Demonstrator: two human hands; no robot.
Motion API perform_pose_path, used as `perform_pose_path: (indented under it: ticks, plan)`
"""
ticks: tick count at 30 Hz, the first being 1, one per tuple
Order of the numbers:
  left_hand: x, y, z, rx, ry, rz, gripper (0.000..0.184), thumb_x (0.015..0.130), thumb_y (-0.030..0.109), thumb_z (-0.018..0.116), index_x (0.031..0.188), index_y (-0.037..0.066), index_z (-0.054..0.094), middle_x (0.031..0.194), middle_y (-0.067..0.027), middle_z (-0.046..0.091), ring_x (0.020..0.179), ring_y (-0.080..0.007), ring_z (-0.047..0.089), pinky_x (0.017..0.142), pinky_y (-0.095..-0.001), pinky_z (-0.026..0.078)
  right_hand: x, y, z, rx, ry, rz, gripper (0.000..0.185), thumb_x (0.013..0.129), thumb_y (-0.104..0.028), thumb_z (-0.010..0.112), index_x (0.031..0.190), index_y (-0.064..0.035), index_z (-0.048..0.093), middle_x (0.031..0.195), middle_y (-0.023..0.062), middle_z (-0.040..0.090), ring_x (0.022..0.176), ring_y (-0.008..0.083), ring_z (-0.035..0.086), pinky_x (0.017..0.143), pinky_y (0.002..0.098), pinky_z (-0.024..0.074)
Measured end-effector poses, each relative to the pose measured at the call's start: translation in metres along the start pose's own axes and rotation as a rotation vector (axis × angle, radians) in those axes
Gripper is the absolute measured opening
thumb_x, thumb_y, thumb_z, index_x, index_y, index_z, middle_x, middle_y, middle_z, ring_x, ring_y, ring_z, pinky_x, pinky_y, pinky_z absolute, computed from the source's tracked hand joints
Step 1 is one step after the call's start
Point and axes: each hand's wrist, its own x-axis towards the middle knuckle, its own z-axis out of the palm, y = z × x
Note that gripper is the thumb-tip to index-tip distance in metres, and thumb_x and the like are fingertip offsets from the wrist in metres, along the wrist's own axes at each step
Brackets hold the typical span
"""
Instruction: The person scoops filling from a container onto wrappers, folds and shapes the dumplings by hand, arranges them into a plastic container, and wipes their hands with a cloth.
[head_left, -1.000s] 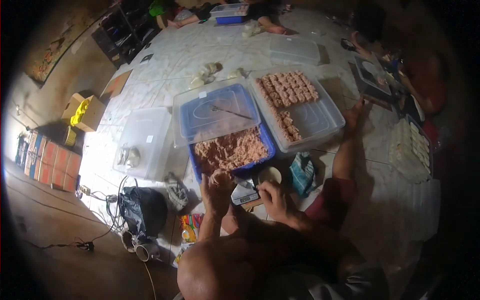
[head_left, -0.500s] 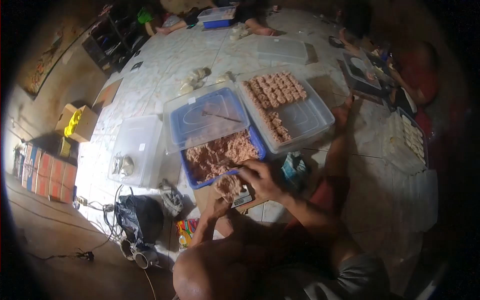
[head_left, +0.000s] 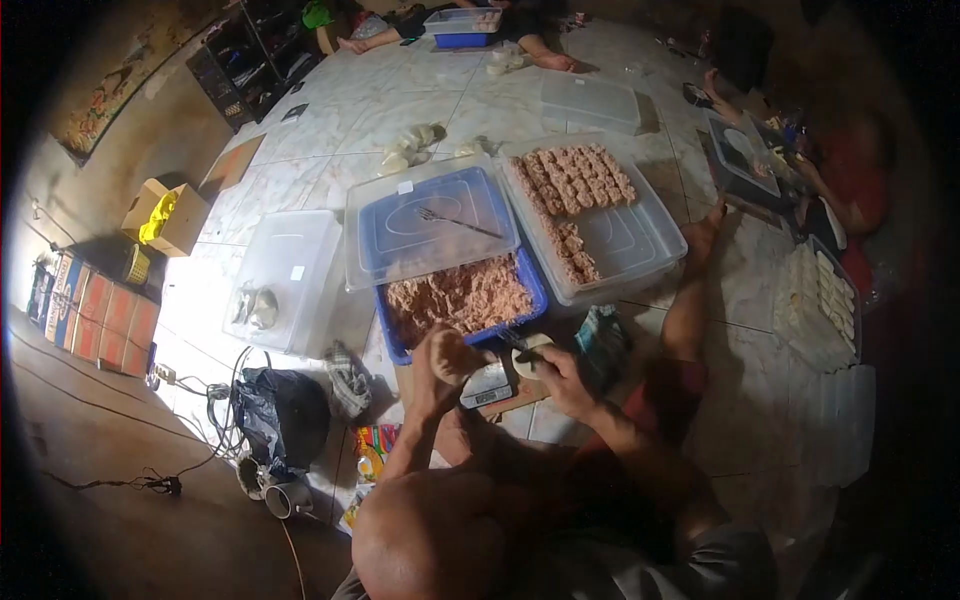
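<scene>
holding pinkish lump (head_left: 455, 358) in left hand (head_left: 427, 378), dark utensil (head_left: 513, 338) in right hand (head_left: 568, 384)

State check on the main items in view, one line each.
Blue tub: partly covered, mince inside.
Clear cover: overlapping the tub, fork on top.
Clear tray: partly filled with meat lumps.
Left hand: cupped around a pinkish lump.
Right hand: gripping a dark utensil.
Scale: display too small to read.
Cardboard box: open.

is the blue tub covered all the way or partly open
The blue tub is partly open: a clear lid covers its far part, while pinkish mixture shows at the near end.
</scene>
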Motion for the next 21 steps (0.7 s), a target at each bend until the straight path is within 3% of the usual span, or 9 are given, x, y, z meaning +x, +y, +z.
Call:
perform_pose_path:
  ticks: [2, 4, 6, 7, 10, 12, 16, 19, 21]
  plan:
    - [-0.002, 0.008, 0.002, -0.215, 0.146, -0.024, 0.031, 0.074, 0.004, 0.082, 0.096, 0.004, 0.06, 0.081, -0.0037, 0.061, 0.074, -0.0137, 0.058, 0.068, -0.0295, 0.05, -0.012, 0.005, -0.008, 0.13, -0.201, 0.322, 0.022, 0.101, -0.013, 0.051, 0.111, 0.0008, 0.064, 0.086, -0.0013, 0.057, 0.08, 0.0074, 0.052, 0.072, 0.0254, 0.0456]
    - [0.0, -0.005, 0.009, -0.29, 0.106, -0.022, 0.035, 0.072, 0.01, 0.087, 0.094, 0.004, 0.06, 0.08, -0.0015, 0.059, 0.073, -0.0122, 0.056, 0.067, -0.0285, 0.049, -0.015, -0.003, 0.007, 0.138, -0.196, 0.341, 0.026, 0.1, -0.011, 0.052, 0.118, 0.0006, 0.065, 0.092, 0.0013, 0.061, 0.085, 0.0098, 0.055, 0.077, 0.0298, 0.048]
    - [-0.001, -0.012, 0.014, -0.002, -0.046, 0.144, 0.045, 0.068, 0.019, 0.093, 0.096, 0.004, 0.06, 0.083, -0.0007, 0.061, 0.075, -0.0117, 0.057, 0.067, -0.0283, 0.049, -0.01, -0.002, 0.026, -0.08, -0.128, -0.032, 0.032, 0.098, -0.007, 0.049, 0.126, 0.0007, 0.063, 0.11, 0.0149, 0.068, 0.1, 0.0264, 0.064, 0.088, 0.0391, 0.0488]
    - [-0.001, -0.018, 0.02, -0.143, -0.012, -0.063, 0.053, 0.065, 0.025, 0.097, 0.098, 0.005, 0.061, 0.086, -0.0005, 0.063, 0.076, -0.0114, 0.058, 0.068, -0.0283, 0.05, -0.001, -0.013, 0.021, -0.208, -0.152, -0.028, 0.03, 0.098, -0.006, 0.048, 0.123, 0.0021, 0.063, 0.109, 0.016, 0.067, 0.1, 0.0293, 0.064, 0.087, 0.0393, 0.0491]
    - [-0.002, 0.004, 0.004, -0.007, 0.144, 0.027, 0.05, 0.067, 0.021, 0.095, 0.101, 0.005, 0.061, 0.088, -0.0004, 0.065, 0.077, -0.0109, 0.059, 0.069, -0.0273, 0.049, 0.008, -0.023, 0.012, -0.401, -0.086, 0.139, 0.02, 0.099, -0.006, 0.048, 0.11, 0.0037, 0.063, 0.101, 0.0164, 0.066, 0.093, 0.0332, 0.063, 0.082, 0.0389, 0.0497]
    - [0.0, 0.001, -0.008, -0.276, 0.027, -0.04, 0.047, 0.071, 0.015, 0.092, 0.103, 0.004, 0.06, 0.086, 0.0011, 0.061, 0.077, -0.0081, 0.056, 0.07, -0.0247, 0.048, -0.006, -0.007, 0.007, -0.223, 0.052, 0.034, 0.019, 0.1, -0.009, 0.052, 0.109, 0.0018, 0.065, 0.083, 0.0031, 0.062, 0.081, 0.0085, 0.06, 0.07, 0.0287, 0.0468]
    - [0.001, 0.007, -0.002, -0.722, -0.03, -0.178, 0.041, 0.074, 0.007, 0.089, 0.102, 0.004, 0.059, 0.086, 0.0007, 0.06, 0.079, -0.0058, 0.056, 0.069, -0.0224, 0.048, -0.02, -0.001, 0.016, 0.074, -0.171, 0.163, 0.022, 0.101, -0.01, 0.054, 0.118, -0.0007, 0.064, 0.094, 0.0056, 0.06, 0.087, 0.014, 0.057, 0.08, 0.0316, 0.047]
    - [-0.004, -0.011, 0.026, -0.643, 0.017, -0.091, 0.038, 0.077, 0.005, 0.086, 0.103, 0.003, 0.058, 0.088, 0.0006, 0.061, 0.081, -0.0059, 0.058, 0.07, -0.0237, 0.051, -0.006, 0.004, 0.031, -0.292, -0.144, -0.042, 0.02, 0.098, -0.005, 0.053, 0.116, 0.0017, 0.06, 0.102, 0.0127, 0.063, 0.093, 0.0285, 0.061, 0.084, 0.0375, 0.0492]
    - [0.0, -0.014, 0.025, -0.514, 0.081, 0.063, 0.04, 0.076, 0.006, 0.088, 0.103, 0.003, 0.058, 0.09, 0.0, 0.062, 0.082, -0.0061, 0.059, 0.071, -0.0242, 0.052, 0.003, -0.007, 0.023, -0.286, -0.091, -0.012, 0.019, 0.098, -0.002, 0.051, 0.115, 0.0025, 0.06, 0.099, 0.0093, 0.06, 0.09, 0.0207, 0.058, 0.081, 0.0331, 0.0481]
